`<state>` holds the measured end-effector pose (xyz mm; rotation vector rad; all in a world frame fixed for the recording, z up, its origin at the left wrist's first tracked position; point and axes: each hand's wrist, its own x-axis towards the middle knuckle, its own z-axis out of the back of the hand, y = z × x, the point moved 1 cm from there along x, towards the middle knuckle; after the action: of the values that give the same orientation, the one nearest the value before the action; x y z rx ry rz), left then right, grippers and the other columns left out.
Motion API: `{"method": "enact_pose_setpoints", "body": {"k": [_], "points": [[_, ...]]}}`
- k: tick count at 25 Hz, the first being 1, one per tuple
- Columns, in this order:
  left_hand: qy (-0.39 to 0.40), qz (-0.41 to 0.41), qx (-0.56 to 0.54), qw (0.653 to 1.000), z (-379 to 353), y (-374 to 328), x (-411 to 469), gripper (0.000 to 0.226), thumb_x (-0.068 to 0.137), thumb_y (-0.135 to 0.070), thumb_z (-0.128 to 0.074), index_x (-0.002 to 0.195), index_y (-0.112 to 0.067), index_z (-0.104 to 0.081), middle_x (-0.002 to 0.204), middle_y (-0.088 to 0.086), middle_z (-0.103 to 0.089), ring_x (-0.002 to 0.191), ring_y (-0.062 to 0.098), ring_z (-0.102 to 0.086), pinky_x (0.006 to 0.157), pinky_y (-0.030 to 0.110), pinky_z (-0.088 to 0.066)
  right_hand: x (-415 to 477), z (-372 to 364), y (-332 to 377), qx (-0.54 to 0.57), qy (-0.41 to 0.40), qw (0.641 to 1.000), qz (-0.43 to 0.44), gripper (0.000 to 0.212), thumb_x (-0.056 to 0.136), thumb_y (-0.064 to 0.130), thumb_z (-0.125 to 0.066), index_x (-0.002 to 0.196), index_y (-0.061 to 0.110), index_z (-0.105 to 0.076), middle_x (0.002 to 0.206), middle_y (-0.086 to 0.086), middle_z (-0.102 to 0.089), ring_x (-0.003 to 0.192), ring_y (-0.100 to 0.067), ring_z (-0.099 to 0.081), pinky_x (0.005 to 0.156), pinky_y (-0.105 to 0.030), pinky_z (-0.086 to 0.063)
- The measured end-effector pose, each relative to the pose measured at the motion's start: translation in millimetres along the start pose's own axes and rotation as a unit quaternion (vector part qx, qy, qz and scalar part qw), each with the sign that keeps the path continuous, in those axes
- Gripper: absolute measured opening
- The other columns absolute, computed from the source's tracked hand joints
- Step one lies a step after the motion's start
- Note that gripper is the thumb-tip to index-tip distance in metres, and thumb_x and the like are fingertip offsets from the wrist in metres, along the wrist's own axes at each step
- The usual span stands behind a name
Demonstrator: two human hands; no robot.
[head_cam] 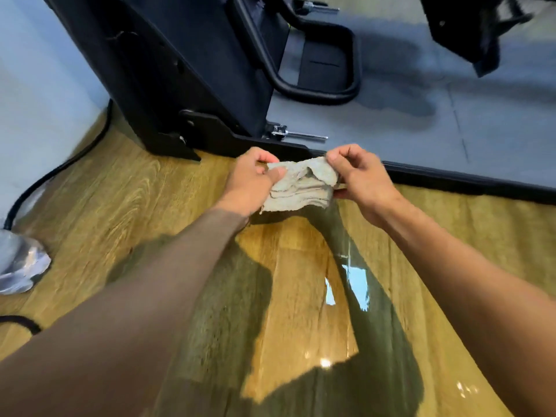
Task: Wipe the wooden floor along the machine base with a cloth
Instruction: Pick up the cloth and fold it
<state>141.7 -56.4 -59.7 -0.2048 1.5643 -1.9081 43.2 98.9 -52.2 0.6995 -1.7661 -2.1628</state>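
Note:
A folded grey-beige cloth [301,188] hangs in the air between both hands, just above the wooden floor [120,200]. My left hand [249,182] grips its left side with the thumb on top. Pinching the cloth's upper right corner is my right hand [361,179], which lifts a flap of it. Right behind the hands runs the black machine base [210,133], with a black edge strip [451,179] continuing to the right along the floor.
A grey mat [451,109] lies behind the strip, with a black looped frame [325,94] and a metal pin [298,135] on it. A black cable [60,167] curves along the left wall. At the left edge lies a crumpled plastic bag [21,266].

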Motion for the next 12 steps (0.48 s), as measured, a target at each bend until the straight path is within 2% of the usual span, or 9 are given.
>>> {"method": "enact_pose_setpoints", "body": {"k": [2, 4, 7, 8, 10, 12], "points": [[-0.006, 0.0, -0.032, 0.999, -32.7, -13.7, 29.8, 0.016, 0.085, -0.017, -0.071, 0.085, -0.029, -0.062, 0.096, 0.014, -0.07, 0.092, 0.031, -0.067, 0.087, 0.049, -0.055, 23.0, 28.1, 2.2, 0.033, -0.026, 0.999, -0.022, 0.01, 0.094, 0.026, -0.057, 0.085, 0.022, -0.058, 0.081, -0.002, -0.061, 0.072, -0.017, -0.057, 0.067, -0.038, -0.049], [-0.01, 0.01, -0.046, 0.999, -62.0, -25.9, 56.7, 0.019, 0.077, -0.016, -0.076, 0.083, -0.028, -0.063, 0.099, 0.013, -0.069, 0.094, 0.029, -0.067, 0.089, 0.047, -0.054, 43.8, 55.9, 1.9, 0.085, -0.031, 0.995, -0.049, 0.005, 0.09, 0.018, -0.063, 0.094, 0.02, -0.06, 0.081, -0.001, -0.062, 0.066, -0.013, -0.058, 0.067, -0.036, -0.049], [0.012, 0.027, -0.058, 0.998, -97.4, -40.3, 88.4, 0.04, 0.053, -0.014, -0.079, 0.088, -0.026, -0.063, 0.106, 0.011, -0.067, 0.097, 0.028, -0.067, 0.091, 0.044, -0.054, 71.0, 88.4, -3.1, 0.102, -0.085, 0.989, -0.062, 0.027, 0.083, 0.002, -0.067, 0.106, 0.015, -0.058, 0.09, -0.005, -0.06, 0.06, -0.011, -0.06, 0.059, -0.03, -0.052], [0.014, 0.019, -0.038, 0.999, -106.5, -44.6, 95.2, 0.046, 0.054, -0.011, -0.08, 0.094, -0.025, -0.063, 0.108, 0.008, -0.066, 0.097, 0.025, -0.066, 0.091, 0.039, -0.054, 80.2, 94.6, -7.0, 0.069, -0.113, 0.989, -0.059, 0.029, 0.082, 0.001, -0.068, 0.105, 0.014, -0.057, 0.091, -0.006, -0.059, 0.064, -0.013, -0.06, 0.057, -0.03, -0.054], [0.005, -0.024, 0.044, 0.999, -124.9, -50.6, 107.2, 0.052, 0.067, -0.005, -0.08, 0.111, -0.025, -0.06, 0.107, 0.001, -0.06, 0.096, 0.017, -0.06, 0.09, 0.027, -0.049, 96.9, 105.2, -16.0, -0.047, -0.169, 0.984, -0.034, 0.031, 0.078, 0.005, -0.074, 0.1, 0.014, -0.055, 0.082, -0.003, -0.056, 0.069, -0.016, -0.058, 0.062, -0.036, -0.057], [-0.003, -0.096, 0.151, 0.984, -136.8, -56.8, 113.3, 0.046, 0.077, -0.005, -0.076, 0.114, -0.027, -0.061, 0.108, -0.002, -0.057, 0.101, 0.016, -0.054, 0.086, 0.02, -0.041, 108.4, 112.2, -22.3, -0.174, -0.201, 0.964, -0.005, 0.029, 0.075, 0.014, -0.077, 0.094, 0.016, -0.055, 0.075, 0.002, -0.056, 0.072, -0.017, -0.057, 0.069, -0.034, -0.055]]}}
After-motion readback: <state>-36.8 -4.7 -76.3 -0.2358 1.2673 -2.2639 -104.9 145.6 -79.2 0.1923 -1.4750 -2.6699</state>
